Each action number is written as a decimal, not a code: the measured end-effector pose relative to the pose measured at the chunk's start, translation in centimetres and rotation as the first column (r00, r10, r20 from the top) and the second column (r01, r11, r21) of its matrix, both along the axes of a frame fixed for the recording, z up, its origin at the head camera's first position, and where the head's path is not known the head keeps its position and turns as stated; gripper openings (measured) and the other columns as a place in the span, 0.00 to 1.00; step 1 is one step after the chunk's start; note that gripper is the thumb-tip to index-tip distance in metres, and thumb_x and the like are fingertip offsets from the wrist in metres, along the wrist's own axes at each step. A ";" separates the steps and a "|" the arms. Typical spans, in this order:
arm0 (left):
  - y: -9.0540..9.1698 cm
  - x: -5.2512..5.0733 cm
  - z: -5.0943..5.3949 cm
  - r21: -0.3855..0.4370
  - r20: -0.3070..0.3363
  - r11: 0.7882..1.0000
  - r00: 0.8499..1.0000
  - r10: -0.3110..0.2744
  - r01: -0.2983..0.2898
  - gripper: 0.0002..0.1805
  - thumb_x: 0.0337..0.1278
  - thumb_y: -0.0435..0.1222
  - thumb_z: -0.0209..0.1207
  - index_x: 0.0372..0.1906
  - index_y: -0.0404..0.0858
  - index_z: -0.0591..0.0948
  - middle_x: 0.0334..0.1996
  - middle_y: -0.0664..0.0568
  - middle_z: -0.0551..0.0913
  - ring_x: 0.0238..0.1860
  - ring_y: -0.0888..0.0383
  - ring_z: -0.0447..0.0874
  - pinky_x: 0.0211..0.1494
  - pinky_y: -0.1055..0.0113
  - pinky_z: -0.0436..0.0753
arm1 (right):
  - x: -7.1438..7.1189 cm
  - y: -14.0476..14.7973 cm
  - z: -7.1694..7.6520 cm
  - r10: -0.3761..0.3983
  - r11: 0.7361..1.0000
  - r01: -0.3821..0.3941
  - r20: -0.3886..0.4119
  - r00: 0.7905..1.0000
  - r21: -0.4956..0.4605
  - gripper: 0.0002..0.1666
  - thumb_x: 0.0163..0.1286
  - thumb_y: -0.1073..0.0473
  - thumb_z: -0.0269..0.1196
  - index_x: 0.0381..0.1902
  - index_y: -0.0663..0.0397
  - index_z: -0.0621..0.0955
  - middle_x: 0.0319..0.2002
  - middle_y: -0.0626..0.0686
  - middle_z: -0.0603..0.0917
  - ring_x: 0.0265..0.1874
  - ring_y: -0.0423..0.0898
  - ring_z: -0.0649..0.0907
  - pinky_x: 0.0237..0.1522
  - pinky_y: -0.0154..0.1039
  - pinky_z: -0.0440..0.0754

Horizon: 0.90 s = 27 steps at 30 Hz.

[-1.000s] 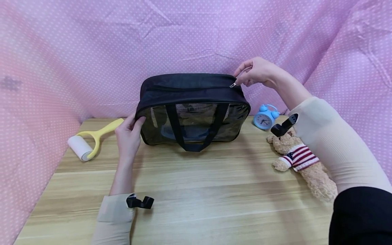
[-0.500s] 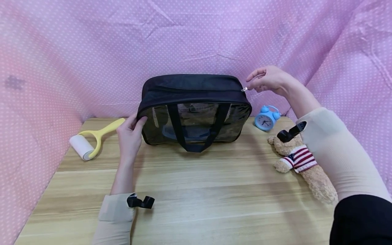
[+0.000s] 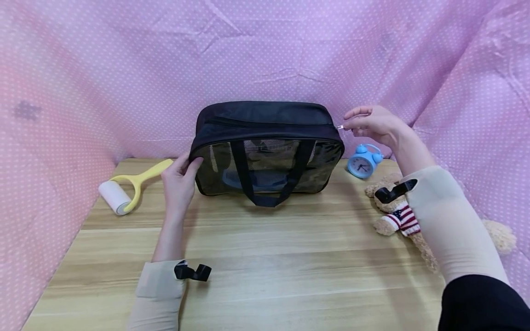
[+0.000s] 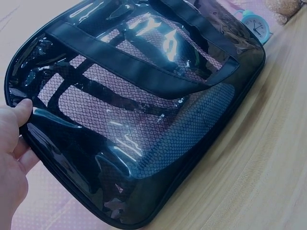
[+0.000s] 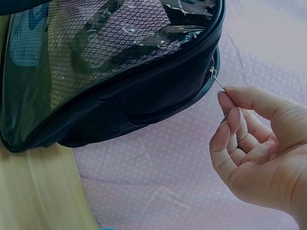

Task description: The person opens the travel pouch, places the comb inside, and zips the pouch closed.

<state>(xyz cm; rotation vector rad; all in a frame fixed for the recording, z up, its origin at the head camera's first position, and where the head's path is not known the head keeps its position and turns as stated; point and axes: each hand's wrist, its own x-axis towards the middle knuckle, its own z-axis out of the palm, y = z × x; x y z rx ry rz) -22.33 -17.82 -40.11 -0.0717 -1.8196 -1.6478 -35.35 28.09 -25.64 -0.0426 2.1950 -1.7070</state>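
A black bag point(image 3: 265, 131) with a clear front and a hanging strap handle stands upright on the table. Through its front shows a blue mesh-like object point(image 4: 192, 136), its kind unclear. My left hand point(image 3: 179, 184) pinches the bag's left edge between thumb and fingers. At the upper right end of the bag, my right hand point(image 3: 372, 124) pinches the silver zipper pull point(image 5: 218, 81) between thumb and index finger. The top zipper point(image 3: 265, 124) runs across the bag to that pull; whether its teeth are joined is too small to tell.
A yellow-handled lint roller point(image 3: 134, 184) lies left of the bag. On the right stand a blue alarm clock point(image 3: 362, 163) and a teddy bear point(image 3: 406, 218) lying in a striped sweater, partly behind my right forearm. Pink dotted cloth point(image 3: 265, 50) hangs behind the wooden table point(image 3: 290, 271).
My right hand has moved right and downward with the zipper pull, from the top of the bag to its right end. The left hand keeps its grip on the left edge.
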 end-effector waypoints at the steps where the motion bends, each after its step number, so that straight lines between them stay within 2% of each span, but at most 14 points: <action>1: 0.0 0.0 0.0 -0.001 0.001 1.000 1.000 0.001 -0.001 0.13 0.65 0.31 0.67 0.51 0.30 0.88 0.38 0.78 0.88 0.41 0.75 0.86 0.47 0.81 0.83 | 0.0 0.2 -0.3 -0.008 1.000 0.008 0.001 1.000 -0.020 0.09 0.69 0.69 0.67 0.39 0.49 0.87 0.31 0.44 0.87 0.26 0.39 0.81 0.35 0.30 0.84; 8: 0.0 0.1 0.0 -0.018 0.007 1.000 1.000 0.011 -0.011 0.13 0.65 0.32 0.67 0.51 0.31 0.88 0.37 0.78 0.88 0.40 0.76 0.85 0.45 0.81 0.82 | 0.2 1.3 -2.4 -0.057 0.994 0.058 0.015 0.998 -0.088 0.08 0.70 0.68 0.67 0.36 0.49 0.87 0.27 0.46 0.90 0.22 0.39 0.82 0.32 0.30 0.84; 13: 0.0 0.1 0.0 -0.024 0.012 0.999 1.000 0.022 -0.021 0.12 0.65 0.33 0.67 0.50 0.32 0.89 0.37 0.77 0.88 0.39 0.76 0.85 0.44 0.81 0.82 | 0.2 1.9 -3.8 -0.059 0.988 0.069 0.072 0.996 -0.140 0.09 0.70 0.69 0.66 0.35 0.49 0.87 0.28 0.46 0.90 0.22 0.39 0.81 0.31 0.30 0.83; 17: 0.0 0.1 0.0 -0.024 0.011 0.999 1.000 0.025 -0.025 0.12 0.65 0.33 0.67 0.50 0.32 0.89 0.37 0.78 0.88 0.38 0.76 0.84 0.44 0.82 0.82 | 0.2 2.1 -4.6 -0.050 0.983 0.063 0.079 0.996 -0.170 0.07 0.67 0.69 0.69 0.36 0.50 0.88 0.29 0.46 0.90 0.23 0.39 0.81 0.31 0.30 0.83; 27: 0.1 0.1 0.0 -0.014 0.019 1.000 1.000 0.024 -0.024 0.12 0.65 0.32 0.67 0.51 0.32 0.89 0.36 0.80 0.87 0.38 0.76 0.84 0.44 0.82 0.82 | 0.2 2.1 -7.1 -0.054 0.987 0.065 0.078 0.995 -0.148 0.12 0.71 0.70 0.63 0.33 0.47 0.87 0.26 0.43 0.88 0.22 0.38 0.80 0.31 0.29 0.83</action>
